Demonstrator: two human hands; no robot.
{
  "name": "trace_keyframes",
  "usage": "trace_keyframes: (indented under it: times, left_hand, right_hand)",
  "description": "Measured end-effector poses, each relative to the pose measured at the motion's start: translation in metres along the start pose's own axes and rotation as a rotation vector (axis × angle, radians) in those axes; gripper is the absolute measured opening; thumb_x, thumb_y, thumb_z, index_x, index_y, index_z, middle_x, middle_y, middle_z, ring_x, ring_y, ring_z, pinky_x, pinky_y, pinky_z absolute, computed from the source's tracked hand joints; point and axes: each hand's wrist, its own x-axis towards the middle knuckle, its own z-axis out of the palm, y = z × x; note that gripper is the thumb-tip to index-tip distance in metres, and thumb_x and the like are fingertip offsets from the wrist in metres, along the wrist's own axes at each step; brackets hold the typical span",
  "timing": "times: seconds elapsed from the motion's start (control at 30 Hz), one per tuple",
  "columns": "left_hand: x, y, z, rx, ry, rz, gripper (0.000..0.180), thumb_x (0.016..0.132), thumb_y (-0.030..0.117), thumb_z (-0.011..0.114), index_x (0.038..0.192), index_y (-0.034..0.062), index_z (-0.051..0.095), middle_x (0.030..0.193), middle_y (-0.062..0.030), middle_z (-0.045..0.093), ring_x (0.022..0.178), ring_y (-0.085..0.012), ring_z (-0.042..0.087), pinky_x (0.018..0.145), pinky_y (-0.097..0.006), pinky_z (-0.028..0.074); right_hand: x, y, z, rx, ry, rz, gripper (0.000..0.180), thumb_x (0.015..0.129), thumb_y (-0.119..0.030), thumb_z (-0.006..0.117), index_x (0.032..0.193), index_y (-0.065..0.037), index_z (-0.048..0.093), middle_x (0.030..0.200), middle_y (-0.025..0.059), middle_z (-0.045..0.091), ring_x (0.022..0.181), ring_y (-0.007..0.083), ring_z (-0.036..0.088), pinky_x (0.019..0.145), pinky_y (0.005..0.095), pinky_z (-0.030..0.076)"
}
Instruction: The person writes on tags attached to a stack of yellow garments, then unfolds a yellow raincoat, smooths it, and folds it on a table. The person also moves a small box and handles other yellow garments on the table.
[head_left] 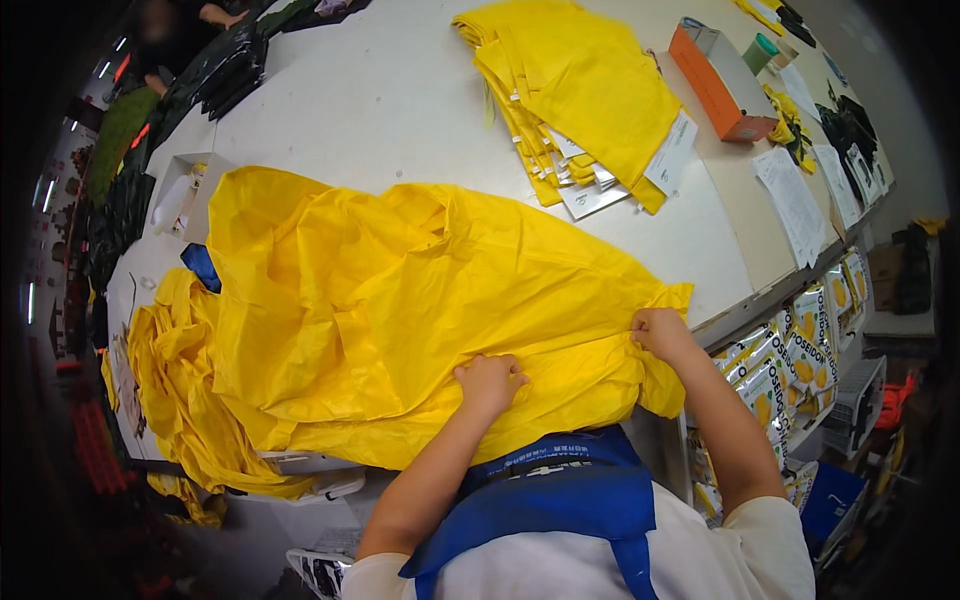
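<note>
A large crumpled yellow raincoat-like garment (400, 290) lies spread across the near part of the white table (380, 100). My left hand (488, 383) presses flat on its near edge, fingers slightly apart. My right hand (660, 332) pinches the garment's right-hand corner at the table's edge. More yellow fabric (175, 390) is heaped at the left end and hangs over the near edge.
A stack of folded yellow garments (575, 90) with white paper cards lies at the far right of the table. An orange box (715, 80) and printed sheets (795, 205) lie beyond it. Yellow printed packages (790, 365) fill a shelf below right. Another person sits at the far left.
</note>
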Motion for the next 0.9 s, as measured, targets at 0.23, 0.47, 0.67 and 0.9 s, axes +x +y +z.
trace_keyframes:
  times: [0.23, 0.47, 0.67, 0.9]
  left_hand:
    - [0.009, -0.001, -0.009, 0.003, -0.118, -0.032, 0.020, 0.075, 0.037, 0.071, 0.083, 0.0181, 0.069, 0.080, -0.0046, 0.068, 0.089, -0.0272, 0.060, 0.077, -0.051, 0.034]
    - [-0.034, -0.029, -0.002, -0.050, 0.181, 0.094, 0.023, 0.080, 0.031, 0.065, 0.095, 0.0130, 0.065, 0.094, -0.0083, 0.067, 0.090, -0.0263, 0.062, 0.083, -0.048, 0.035]
    - [-0.110, -0.078, -0.023, 0.312, 0.291, -0.037, 0.011, 0.080, 0.019, 0.060, 0.089, 0.0126, 0.062, 0.101, -0.0075, 0.064, 0.104, -0.0225, 0.056, 0.082, -0.047, 0.033]
    - [-0.119, -0.095, -0.019, 0.141, 0.531, 0.018, 0.006, 0.078, 0.019, 0.062, 0.082, 0.0145, 0.061, 0.093, -0.0029, 0.060, 0.097, -0.0205, 0.056, 0.079, -0.046, 0.033]
  right_hand:
    - [0.009, 0.000, -0.003, 0.050, -0.058, -0.033, 0.015, 0.072, -0.015, 0.073, 0.079, -0.005, 0.065, 0.073, 0.0135, 0.065, 0.068, 0.0299, 0.064, 0.063, 0.0379, 0.049]
    - [0.023, 0.011, -0.053, -0.032, 0.113, -0.038, 0.006, 0.075, -0.006, 0.064, 0.076, -0.001, 0.061, 0.071, 0.0173, 0.063, 0.069, 0.0342, 0.062, 0.064, 0.0394, 0.049]
    - [0.050, 0.029, -0.066, -0.526, 0.461, -0.115, 0.014, 0.079, -0.006, 0.060, 0.092, -0.002, 0.057, 0.080, 0.0185, 0.060, 0.077, 0.0395, 0.060, 0.067, 0.0451, 0.048]
    - [-0.038, -0.173, 0.082, 0.036, -0.128, -0.704, 0.022, 0.080, -0.022, 0.067, 0.095, -0.005, 0.066, 0.094, 0.0132, 0.065, 0.098, 0.0305, 0.059, 0.087, 0.0405, 0.045]
